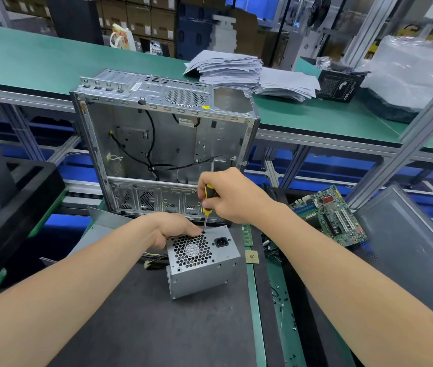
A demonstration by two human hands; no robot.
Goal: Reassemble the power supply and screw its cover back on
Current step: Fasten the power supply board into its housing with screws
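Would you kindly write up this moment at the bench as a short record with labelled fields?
Stage: driving a screw at the far edge of the power supply
Right hand: grips a yellow-and-black screwdriver, held nearly upright, tip on the top face
Left hand: steadies the unit's far left corner
Unit: on the dark mat, fan grille and power socket facing up
Behind: empty computer case, open side toward the camera
Right of the unit: motherboard, loose CPU

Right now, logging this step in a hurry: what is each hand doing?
Left hand: closed on the power supply, steadying its far left edge.
Right hand: closed around the screwdriver, tip on the top face of the power supply.
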